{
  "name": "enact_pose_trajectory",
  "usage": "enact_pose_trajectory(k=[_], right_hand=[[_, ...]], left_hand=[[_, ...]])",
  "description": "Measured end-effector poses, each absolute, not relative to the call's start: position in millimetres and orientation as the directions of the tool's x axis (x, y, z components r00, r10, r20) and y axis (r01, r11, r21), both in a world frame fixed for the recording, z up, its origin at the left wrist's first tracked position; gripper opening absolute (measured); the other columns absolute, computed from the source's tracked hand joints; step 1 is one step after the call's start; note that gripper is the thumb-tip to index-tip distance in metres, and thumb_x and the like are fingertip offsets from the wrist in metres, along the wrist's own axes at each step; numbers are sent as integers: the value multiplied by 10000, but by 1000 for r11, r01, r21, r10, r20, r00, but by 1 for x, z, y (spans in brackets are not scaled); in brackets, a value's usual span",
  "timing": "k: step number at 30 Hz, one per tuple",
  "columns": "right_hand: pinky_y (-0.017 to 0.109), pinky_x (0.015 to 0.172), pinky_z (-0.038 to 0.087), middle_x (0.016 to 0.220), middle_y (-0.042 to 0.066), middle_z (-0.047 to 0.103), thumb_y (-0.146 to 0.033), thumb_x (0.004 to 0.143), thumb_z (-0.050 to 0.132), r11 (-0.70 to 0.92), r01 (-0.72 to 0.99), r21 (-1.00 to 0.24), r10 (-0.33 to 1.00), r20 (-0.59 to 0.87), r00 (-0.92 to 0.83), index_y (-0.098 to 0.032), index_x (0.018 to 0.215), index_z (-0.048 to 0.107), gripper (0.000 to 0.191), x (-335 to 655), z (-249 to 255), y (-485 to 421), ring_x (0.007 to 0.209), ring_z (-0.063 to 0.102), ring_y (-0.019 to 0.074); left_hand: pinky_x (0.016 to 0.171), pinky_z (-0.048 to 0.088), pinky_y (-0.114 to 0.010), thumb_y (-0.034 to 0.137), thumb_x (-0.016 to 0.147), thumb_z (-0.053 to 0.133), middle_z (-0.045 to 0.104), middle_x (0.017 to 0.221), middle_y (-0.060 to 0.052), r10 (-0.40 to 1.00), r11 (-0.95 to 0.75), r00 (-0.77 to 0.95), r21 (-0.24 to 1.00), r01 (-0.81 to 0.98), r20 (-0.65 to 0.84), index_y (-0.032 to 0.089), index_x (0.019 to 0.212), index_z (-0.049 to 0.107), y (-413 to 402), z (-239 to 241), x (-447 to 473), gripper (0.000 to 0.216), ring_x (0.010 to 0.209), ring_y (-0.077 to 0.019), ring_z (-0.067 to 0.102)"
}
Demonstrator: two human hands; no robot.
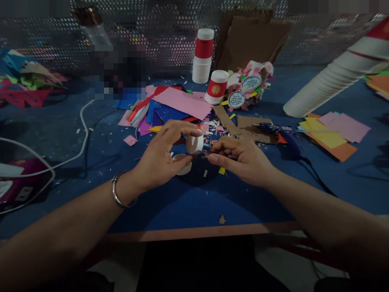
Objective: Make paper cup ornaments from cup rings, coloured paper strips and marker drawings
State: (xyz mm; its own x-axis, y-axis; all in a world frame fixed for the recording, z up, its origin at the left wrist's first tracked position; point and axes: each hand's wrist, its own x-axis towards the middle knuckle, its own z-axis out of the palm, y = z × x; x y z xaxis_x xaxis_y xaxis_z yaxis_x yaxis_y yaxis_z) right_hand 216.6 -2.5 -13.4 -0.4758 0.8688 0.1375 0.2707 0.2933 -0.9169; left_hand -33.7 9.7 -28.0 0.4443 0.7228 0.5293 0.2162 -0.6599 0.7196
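Observation:
Between the thumb and fingers of my left hand, a short white round piece is held on its edge above the table; it resembles the cut-off end of a paper cup. My right hand pinches a small metal tool with a pointed tip, and that tip meets or nearly meets the lower rim of the white piece. Curled fingers hide the rest of the tool, so its kind is unclear. A flat white disc lies on the blue table under my left hand, partly covered by the thumb.
Paper scraps and pink sheets spread behind my hands. A red and white paper cup and stacked cups stand farther back. Rightward lie a corded dark blue glue gun, coloured papers and a long leaning cup stack.

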Motion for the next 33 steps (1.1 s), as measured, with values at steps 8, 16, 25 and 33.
enact_pose_trajectory(k=[8, 16, 25, 33], right_hand=[[248, 573, 398, 757, -15, 622, -542, 937, 796, 329, 253, -910, 859, 177, -480, -183, 872, 701, 377, 218, -11, -4, 635, 542, 101], [246, 553, 375, 705, -34, 592, -498, 940, 809, 307, 231, -923, 857, 163, -489, -179, 871, 695, 346, 220, -9, -6, 593, 512, 91], [241, 557, 385, 722, -32, 596, -503, 956, 786, 352, 257, -900, 848, 190, -496, -180, 859, 708, 347, 220, -9, -5, 598, 514, 86], [254, 552, 361, 705, -17, 621, -582, 916, 803, 236, 288, -928, 890, 87, -448, -183, 877, 714, 411, 224, -8, -4, 592, 520, 101]], left_hand=[[1066, 645, -458, 277, 895, 859, 659, 1372, -100, 687, -698, 452, 690, 193, 569, 289, 1309, 693, 11, -29, -34, 446, 1348, -288, 635], [1047, 667, -453, 275, 863, 904, 651, 1373, -102, 749, -611, 414, 781, 128, 517, 297, 1406, 629, 8, -30, -30, 609, 1260, -267, 693], [994, 694, -449, 214, 865, 872, 617, 1393, -98, 734, -642, 417, 748, 169, 536, 299, 1381, 652, 7, -29, -32, 568, 1305, -287, 657], [1062, 665, -468, 195, 900, 832, 613, 1427, -102, 715, -649, 464, 742, 166, 522, 296, 1391, 651, 9, -30, -34, 533, 1366, -289, 630]])
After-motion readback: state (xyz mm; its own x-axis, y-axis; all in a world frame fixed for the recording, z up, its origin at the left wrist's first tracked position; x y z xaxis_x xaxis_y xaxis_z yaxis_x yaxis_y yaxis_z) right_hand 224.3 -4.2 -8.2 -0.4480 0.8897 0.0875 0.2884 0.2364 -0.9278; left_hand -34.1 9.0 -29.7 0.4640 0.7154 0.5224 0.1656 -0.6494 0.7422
